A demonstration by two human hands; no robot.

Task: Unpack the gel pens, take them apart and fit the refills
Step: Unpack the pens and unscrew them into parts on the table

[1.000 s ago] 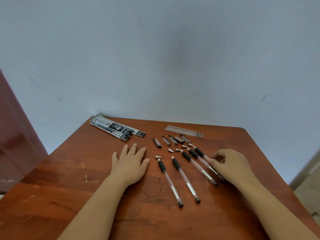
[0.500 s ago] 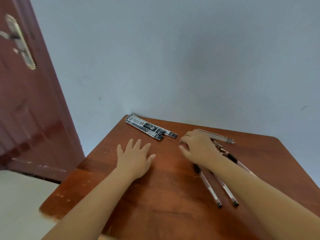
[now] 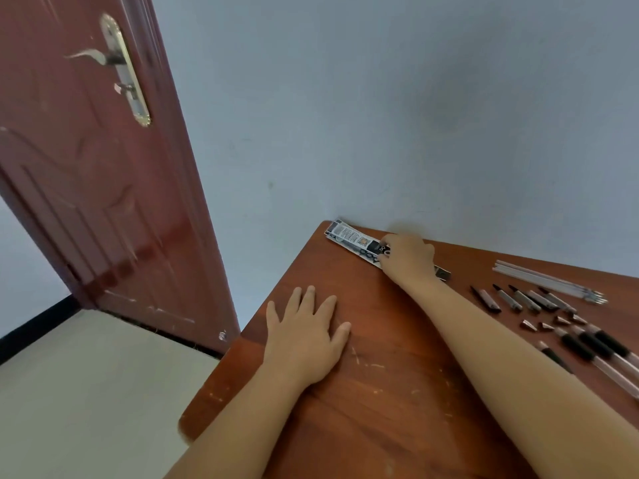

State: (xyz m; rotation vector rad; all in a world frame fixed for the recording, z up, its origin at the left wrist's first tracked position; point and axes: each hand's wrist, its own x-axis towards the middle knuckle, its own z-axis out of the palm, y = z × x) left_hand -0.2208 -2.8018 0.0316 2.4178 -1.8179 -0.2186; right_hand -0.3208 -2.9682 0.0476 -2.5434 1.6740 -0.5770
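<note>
Right hand (image 3: 409,257) at far corner of surface (image 3: 380,392) — fingers curled onto pen packet (image 3: 349,236), grip looks closed on it. Packet long axis runs leftward and away from grip. Left hand (image 3: 304,337) flat, nearer body — idle.

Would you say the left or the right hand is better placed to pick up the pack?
Right. The right hand already rests on the pack, fingers curled over it; the left hand lies flat on the table, short of it.
</note>
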